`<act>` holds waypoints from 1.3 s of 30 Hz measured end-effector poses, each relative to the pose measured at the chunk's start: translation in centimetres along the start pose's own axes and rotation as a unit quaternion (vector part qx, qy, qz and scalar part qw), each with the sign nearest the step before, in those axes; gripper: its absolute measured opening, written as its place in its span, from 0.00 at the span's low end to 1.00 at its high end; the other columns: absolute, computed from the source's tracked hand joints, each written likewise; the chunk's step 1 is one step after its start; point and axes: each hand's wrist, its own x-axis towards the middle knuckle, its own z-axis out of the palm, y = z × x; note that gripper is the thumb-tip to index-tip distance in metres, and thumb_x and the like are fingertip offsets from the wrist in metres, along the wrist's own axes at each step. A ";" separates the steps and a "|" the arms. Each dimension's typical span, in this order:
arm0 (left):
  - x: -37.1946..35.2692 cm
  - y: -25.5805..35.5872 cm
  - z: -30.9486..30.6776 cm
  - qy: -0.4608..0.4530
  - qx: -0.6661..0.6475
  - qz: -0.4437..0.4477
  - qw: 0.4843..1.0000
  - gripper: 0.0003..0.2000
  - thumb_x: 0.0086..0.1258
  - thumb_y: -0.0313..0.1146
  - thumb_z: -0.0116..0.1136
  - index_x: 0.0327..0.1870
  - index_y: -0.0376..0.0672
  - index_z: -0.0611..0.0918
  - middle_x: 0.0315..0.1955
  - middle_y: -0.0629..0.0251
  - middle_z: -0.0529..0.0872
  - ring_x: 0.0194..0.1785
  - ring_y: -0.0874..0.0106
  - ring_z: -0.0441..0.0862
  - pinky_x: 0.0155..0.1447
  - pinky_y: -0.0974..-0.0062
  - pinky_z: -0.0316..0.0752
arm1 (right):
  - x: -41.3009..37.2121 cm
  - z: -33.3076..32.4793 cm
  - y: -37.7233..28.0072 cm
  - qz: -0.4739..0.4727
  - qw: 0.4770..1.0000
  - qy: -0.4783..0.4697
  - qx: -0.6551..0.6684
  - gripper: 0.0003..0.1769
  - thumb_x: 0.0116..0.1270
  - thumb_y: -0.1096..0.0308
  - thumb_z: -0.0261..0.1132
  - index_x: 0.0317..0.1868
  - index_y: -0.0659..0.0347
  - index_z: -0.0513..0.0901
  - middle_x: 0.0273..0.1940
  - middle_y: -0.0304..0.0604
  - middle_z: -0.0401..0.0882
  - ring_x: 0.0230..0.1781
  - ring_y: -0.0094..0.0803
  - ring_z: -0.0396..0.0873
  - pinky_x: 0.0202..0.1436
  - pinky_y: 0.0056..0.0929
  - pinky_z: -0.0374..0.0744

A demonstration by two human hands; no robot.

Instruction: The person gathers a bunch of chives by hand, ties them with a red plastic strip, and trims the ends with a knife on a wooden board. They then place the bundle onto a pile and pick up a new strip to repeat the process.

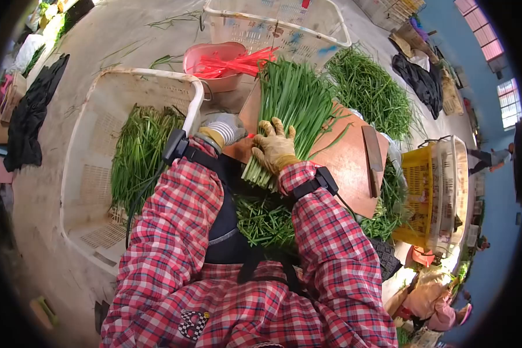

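Note:
A bundle of long green garlic chives lies across a brown board, its pale cut ends toward me. My right hand, in a yellowish glove, grips the bundle from above near those ends, fingers curved over the stalks. Beside the bundle on the left is my left hand, in a grey glove with white stripes. A short bit of red strip shows at its fingertips, which look closed on it. The strip's remaining length is hidden. On the board's right side rests a flat dark bar.
A pink bucket holds red plastic strips. Left stands a white crate with chives; another white crate is behind. Loose chives pile at right, near a yellow crate. A person crouches lower right.

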 end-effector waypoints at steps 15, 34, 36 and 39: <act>-1.1 3.1 1.4 0.067 -0.070 0.056 0.994 0.14 0.61 0.44 0.59 0.31 0.42 0.85 0.19 0.58 0.82 0.23 0.66 0.79 0.32 0.68 0.75 | 0.9 1.2 0.2 0.043 0.986 0.110 0.120 0.23 0.50 0.61 0.70 0.48 0.55 0.77 0.61 0.37 0.67 0.70 0.41 0.56 0.68 0.62 0.48; 3.3 -0.6 6.2 -0.128 -0.540 0.105 0.825 0.14 0.68 0.33 0.57 0.51 0.36 0.80 0.32 0.69 0.85 0.32 0.79 0.80 0.38 0.81 0.75 | -0.4 1.6 2.7 -0.031 0.877 0.337 0.341 0.08 0.49 0.69 0.70 0.31 0.58 0.82 0.63 0.50 0.66 0.68 0.53 0.57 0.70 0.46 0.55; 3.0 -0.5 5.9 -0.122 -0.535 0.109 0.829 0.13 0.68 0.33 0.57 0.49 0.36 0.80 0.31 0.69 0.85 0.32 0.79 0.80 0.38 0.81 0.75 | -1.1 0.9 2.8 -0.026 0.883 0.342 0.320 0.09 0.51 0.70 0.69 0.34 0.58 0.82 0.64 0.51 0.65 0.68 0.52 0.57 0.71 0.44 0.55; 1.9 1.0 4.9 -0.088 -0.494 0.091 0.860 0.10 0.69 0.32 0.55 0.44 0.36 0.81 0.27 0.66 0.84 0.26 0.78 0.79 0.32 0.82 0.74 | -3.7 -1.7 3.3 -0.024 0.825 0.437 0.356 0.14 0.59 0.71 0.64 0.46 0.58 0.79 0.59 0.52 0.68 0.66 0.47 0.61 0.70 0.39 0.57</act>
